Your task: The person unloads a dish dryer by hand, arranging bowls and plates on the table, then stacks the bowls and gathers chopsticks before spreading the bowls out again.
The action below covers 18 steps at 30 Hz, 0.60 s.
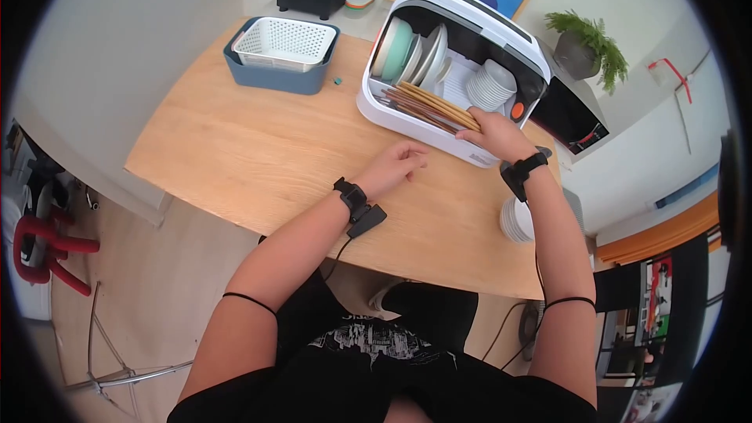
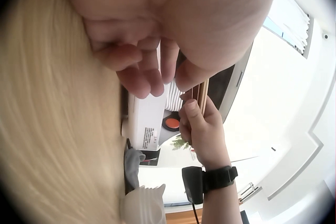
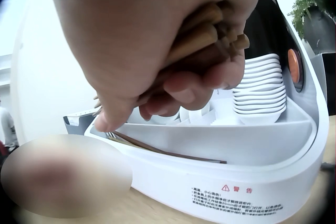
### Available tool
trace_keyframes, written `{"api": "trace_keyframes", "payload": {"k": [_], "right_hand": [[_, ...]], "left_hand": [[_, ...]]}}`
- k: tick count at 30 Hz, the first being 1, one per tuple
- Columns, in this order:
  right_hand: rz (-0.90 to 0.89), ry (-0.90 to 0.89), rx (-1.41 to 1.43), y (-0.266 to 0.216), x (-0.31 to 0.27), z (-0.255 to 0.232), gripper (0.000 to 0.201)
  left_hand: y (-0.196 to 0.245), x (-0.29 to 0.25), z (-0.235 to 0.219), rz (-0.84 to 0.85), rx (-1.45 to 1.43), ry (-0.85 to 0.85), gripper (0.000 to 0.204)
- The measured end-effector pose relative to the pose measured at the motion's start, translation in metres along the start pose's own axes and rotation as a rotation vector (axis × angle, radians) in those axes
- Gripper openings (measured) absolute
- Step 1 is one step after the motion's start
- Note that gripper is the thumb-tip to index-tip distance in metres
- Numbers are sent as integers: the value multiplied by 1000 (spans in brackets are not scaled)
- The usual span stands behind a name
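The right hand (image 1: 495,135) grips a bundle of wooden chopsticks (image 1: 439,106) at the front compartment of a white dish cabinet (image 1: 415,127). In the right wrist view, its fingers curl round the chopsticks (image 3: 197,43), whose ends stick out of the fist; more thin utensils (image 3: 173,153) lie in the compartment below. The left hand (image 1: 395,168) rests by the table surface in front of the cabinet, fingers loosely curled and holding nothing. Inside the cabinet, plates (image 1: 427,59) stand upright on the left and a stack of small white bowls (image 1: 491,86) sits on the right.
A blue basin (image 1: 286,81) with a white perforated basket (image 1: 283,43) in it stands at the table's back left. Stacked white bowls (image 1: 517,219) stand near the right edge. Behind the cabinet's right side are a black appliance (image 1: 570,113) and a potted plant (image 1: 583,47).
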State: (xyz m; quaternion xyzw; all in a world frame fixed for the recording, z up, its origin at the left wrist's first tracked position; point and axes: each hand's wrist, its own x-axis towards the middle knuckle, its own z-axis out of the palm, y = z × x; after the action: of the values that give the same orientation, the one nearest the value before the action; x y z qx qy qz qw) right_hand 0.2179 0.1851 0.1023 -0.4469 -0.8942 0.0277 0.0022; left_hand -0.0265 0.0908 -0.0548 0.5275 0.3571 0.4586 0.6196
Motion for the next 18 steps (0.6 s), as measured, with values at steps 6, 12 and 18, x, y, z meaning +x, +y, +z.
{"api": "trace_keyframes", "payload": {"k": [6,12,18], "right_hand": [[-52,4,-37,7,13,11,65],[-92,115,-176,3,14,31,68],[-31,215,-292,-5,14,53,65]], "left_hand": [[2,5,1,-46,-17,12,39],[-1,8,-3,-52,-15,2,38],[-2,10,-5,-72,-93,0,36]]}}
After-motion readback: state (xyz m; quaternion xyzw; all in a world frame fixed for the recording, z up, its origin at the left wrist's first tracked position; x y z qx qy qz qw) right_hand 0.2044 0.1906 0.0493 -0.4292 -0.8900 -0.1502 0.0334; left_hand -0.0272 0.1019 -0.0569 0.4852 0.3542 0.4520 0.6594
